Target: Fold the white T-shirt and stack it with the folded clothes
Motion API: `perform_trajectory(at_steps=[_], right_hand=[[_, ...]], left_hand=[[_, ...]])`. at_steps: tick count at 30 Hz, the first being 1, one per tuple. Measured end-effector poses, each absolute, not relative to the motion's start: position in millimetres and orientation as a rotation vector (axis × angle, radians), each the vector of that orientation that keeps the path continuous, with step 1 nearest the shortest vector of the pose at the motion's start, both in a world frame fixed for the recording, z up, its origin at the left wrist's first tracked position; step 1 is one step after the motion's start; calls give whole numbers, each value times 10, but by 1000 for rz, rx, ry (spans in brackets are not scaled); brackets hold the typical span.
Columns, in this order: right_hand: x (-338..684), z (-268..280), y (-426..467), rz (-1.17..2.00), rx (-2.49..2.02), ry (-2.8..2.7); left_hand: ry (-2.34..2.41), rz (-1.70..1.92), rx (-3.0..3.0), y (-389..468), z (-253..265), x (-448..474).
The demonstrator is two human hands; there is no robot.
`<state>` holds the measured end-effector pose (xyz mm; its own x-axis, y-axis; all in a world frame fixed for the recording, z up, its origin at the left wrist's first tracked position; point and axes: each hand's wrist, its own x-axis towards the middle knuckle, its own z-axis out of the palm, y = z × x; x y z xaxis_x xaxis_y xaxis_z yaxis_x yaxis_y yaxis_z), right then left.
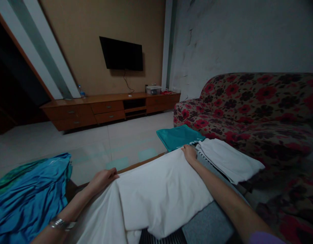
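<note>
A white cloth [158,189] lies spread in front of me over a low table, partly folded over itself. My left hand [103,178] pinches its far left corner at the table's edge. My right hand [190,154] presses down on its far right corner. Just right of that hand sits a folded white garment [230,159], and beyond it a folded teal garment [179,136]. A grey cloth [209,222] shows under the white one at the near right.
A heap of shiny blue fabric [29,196] lies at the left. A floral sofa [260,112] fills the right side. Across the pale tiled floor [70,142] stand a long wooden cabinet [108,106] and a wall-mounted television [122,54].
</note>
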<state>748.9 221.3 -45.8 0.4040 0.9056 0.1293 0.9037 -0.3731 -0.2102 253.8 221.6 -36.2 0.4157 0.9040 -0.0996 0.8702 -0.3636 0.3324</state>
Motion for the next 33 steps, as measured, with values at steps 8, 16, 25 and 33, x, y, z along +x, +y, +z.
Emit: perform_trajectory(at_steps=[8, 16, 25, 33], right_hand=[[7588, -514, 2227, -8, -2349, -1617], [7705, -305, 1832, -249, -1904, -1800], [7427, -988, 1423, -168, -1677, -2208], [6056, -68, 1694, 21, -1251, -2417]], left_hand=[[1566, 102, 2515, 2211, -345, 2586], [1671, 343, 2883, 1397, -167, 2867], [1986, 530, 2455, 66, -96, 1948], [2466, 697, 1556, -1309, -466, 1453]])
